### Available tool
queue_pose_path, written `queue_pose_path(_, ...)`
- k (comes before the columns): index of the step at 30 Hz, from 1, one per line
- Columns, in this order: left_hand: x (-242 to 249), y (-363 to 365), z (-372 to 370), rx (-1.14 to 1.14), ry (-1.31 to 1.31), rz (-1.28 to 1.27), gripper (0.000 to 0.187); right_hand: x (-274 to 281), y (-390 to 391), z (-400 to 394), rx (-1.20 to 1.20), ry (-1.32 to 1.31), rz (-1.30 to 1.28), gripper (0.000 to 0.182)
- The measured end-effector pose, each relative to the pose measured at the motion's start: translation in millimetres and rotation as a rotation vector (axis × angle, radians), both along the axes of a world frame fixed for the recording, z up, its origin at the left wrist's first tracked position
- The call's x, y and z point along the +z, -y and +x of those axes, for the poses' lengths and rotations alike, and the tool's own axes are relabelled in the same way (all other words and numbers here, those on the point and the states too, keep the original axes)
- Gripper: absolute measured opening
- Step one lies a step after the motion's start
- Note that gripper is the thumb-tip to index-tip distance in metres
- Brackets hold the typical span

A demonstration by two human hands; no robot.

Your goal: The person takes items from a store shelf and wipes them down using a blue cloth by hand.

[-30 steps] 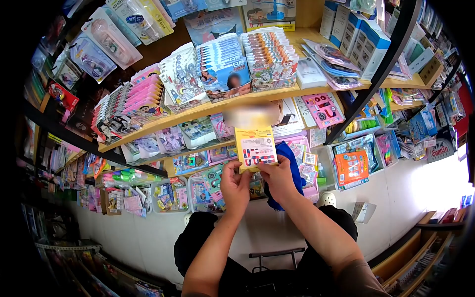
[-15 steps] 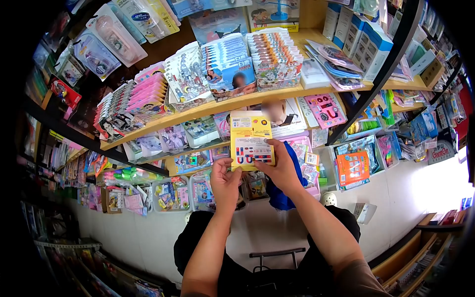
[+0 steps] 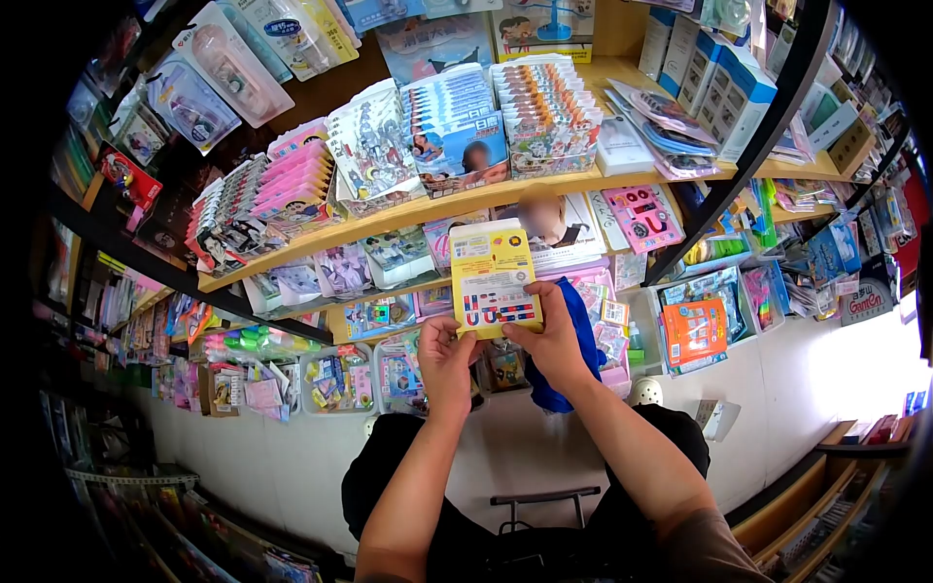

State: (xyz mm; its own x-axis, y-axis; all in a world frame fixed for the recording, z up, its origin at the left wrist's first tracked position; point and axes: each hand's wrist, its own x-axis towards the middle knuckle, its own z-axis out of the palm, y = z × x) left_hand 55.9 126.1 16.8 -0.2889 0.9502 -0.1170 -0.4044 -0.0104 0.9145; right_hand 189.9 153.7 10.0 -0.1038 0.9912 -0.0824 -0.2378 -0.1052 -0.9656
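Note:
A flat yellow box [image 3: 492,277] printed with pictures of red and blue magnets is held upright in front of me. My left hand [image 3: 449,361] pinches its lower left corner, fingers curled. My right hand [image 3: 552,335] grips its lower right side, the thumb near the bottom edge and fingers along the side. A bright blue cloth or bag [image 3: 569,374] hangs right behind my right hand; what it belongs to is hidden.
Above stands a wooden shelf [image 3: 408,216] with several display boxes of small packets [image 3: 452,146]. Below are plastic bins [image 3: 335,384] of small goods. A black shelf post [image 3: 748,160] slants at the right. A stool [image 3: 544,497] shows between my legs.
The yellow box has tipped slightly, and its bottom edge shows more. My right fingers have shifted a little down along its side. Both hands keep their hold.

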Motion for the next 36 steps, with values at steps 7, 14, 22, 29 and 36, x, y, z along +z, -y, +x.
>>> queue_pose_path(7, -6.1, -0.4, -1.2, -0.077, -0.026, -0.027, 0.022, -1.1, 2.7, -1.9, -0.005, 0.014, 0.084, 0.052)
queue_pose_path(14, -6.3, 2.0, 7.5, -0.083, -0.095, -0.107, 0.033, -6.4, 7.7, -4.5, 0.04, 0.104, 0.125, 0.055)
queue_pose_path(22, -6.8, 3.8, 10.5, -0.046, -0.111, -0.128, 0.033, 1.8, 7.9, -1.4, 0.133, 0.0, 0.064, 0.053)
queue_pose_path(29, -10.0, 8.0, 15.9, 0.008, -0.206, -0.166, 0.035, -6.5, 9.9, -4.1, 0.133, -0.131, -0.039, 0.051)
queue_pose_path(36, -17.5, 4.3, 9.6, 0.177, -1.05, 0.1, 0.038, -9.9, 11.6, -8.3, 0.099, -0.198, -0.038, 0.049)
